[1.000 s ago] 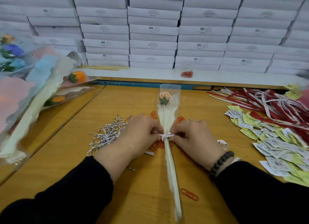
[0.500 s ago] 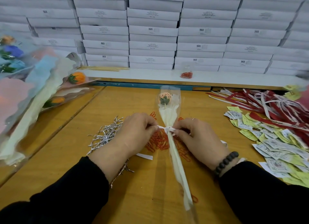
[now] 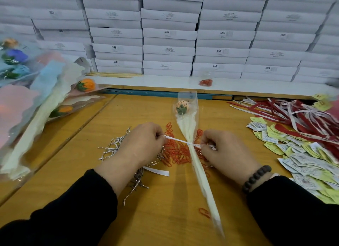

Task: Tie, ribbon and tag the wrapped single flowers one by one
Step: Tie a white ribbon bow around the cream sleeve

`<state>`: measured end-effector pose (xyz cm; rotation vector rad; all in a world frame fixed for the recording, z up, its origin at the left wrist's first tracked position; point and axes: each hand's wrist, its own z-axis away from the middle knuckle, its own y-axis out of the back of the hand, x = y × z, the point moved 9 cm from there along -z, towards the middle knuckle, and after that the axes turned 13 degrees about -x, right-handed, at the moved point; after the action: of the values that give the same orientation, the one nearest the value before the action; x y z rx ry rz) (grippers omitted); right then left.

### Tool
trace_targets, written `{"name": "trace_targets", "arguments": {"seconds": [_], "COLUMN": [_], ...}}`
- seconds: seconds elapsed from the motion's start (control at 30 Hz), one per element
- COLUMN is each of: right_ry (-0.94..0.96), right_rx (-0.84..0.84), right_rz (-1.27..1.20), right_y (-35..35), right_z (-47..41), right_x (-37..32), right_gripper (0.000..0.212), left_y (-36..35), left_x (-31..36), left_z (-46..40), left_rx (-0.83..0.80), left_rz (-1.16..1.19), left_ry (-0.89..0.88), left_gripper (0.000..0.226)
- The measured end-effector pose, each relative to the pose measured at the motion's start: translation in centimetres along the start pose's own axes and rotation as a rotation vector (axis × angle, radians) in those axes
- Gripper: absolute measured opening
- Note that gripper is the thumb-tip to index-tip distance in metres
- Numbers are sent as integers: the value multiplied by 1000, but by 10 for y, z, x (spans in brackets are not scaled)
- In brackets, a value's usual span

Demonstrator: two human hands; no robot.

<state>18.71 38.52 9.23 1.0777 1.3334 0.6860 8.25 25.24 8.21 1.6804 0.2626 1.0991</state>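
While each hand, left hand (image 3: 141, 144) and right hand (image 3: 224, 150), pinches it, thin white ribbon (image 3: 176, 139) cinches the crinkly cellophane-wrapped flower (image 3: 189, 128).

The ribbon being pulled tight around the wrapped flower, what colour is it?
White, seen in the head view: the ribbon stretches between both hands.

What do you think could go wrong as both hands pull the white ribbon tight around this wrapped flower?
1. The left hand and right hand pull the white ribbon in opposite directions; too hard a tug might crush the clear sleeve or bend the wrapped flower.
2. The red paper clips beneath the knot could get caught in it.
3. The ribbon's right end looks short and might slip free.
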Motion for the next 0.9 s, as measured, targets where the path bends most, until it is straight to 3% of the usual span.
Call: {"name": "trace_targets", "arguments": {"seconds": [0.17,0.37,0.57,0.6,0.67,0.77,0.9], "right_ry": [14,32,44,48,53,67,91], "right_rx": [-48,-73,-46,-46,-61,-85,-112], "right_rz": [-49,-194,-220,-206,-215,-267,-334], "right_y": [-8,-13,-9,-9,-10,-13,-16], "right_z": [0,-1,-1,0,0,-1,-1], "right_x": [-3,2,0,-1,-2,-4,-8], "right_gripper": [15,16,6,7,8,9,11], "left_y": [3,-8,-12,-12,-9,-9,0], "left_x": [1,2,17,19,25,21,12], "left_z": [1,1,4,5,8,7,-1], "left_rx": [1,-191,-337,-355,-388,-376,-124], "left_rz": [4,484,791,811,771,432,-35], "left_ry": [1,-78,-197,-226,-270,-209,-81], "left_gripper": [18,20,6,13,14,8,5]}}
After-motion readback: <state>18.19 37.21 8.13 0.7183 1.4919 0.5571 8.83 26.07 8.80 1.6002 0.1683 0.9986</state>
